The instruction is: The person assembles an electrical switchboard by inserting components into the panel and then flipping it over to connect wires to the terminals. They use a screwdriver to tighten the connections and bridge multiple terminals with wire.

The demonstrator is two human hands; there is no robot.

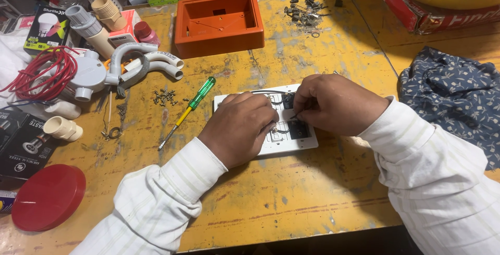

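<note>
A: Head view. Report the position of both hands.

B: Both rest on the white switch plate [291, 143], which lies flat near the middle of the yellow bench [291, 203], back side up. The left hand [240, 127] is curled, fingers pressed down on the plate's left half; by judgement this steadies the plate. The right hand [336, 104] is closed in a pinch on a thin dark wire [271, 92] at the black switch modules [298, 129]. The fingertips themselves are hidden under the knuckles, so the exact grip point cannot be confirmed.

A: Tool status?

B: The green-handled screwdriver [190, 110] lies on the bench just left of the plate, tip pointing toward the person, touching neither hand. It sits within easy reach of the left hand.

A: Fasteners and parts?

B: A small cluster of screws [164, 97] lies left of the screwdriver. A second scatter of small metal parts [304, 11] sits at the far edge, well apart from the plate. The orange box [219, 21] stands open side up behind the work area.

A: Peripheral items?

B: Grey conduit fittings [130, 65] and a red wire coil [44, 72] at far left; a red round lid [48, 196] at near left; a blue patterned cloth [455, 98] at right. None touches the plate.
</note>
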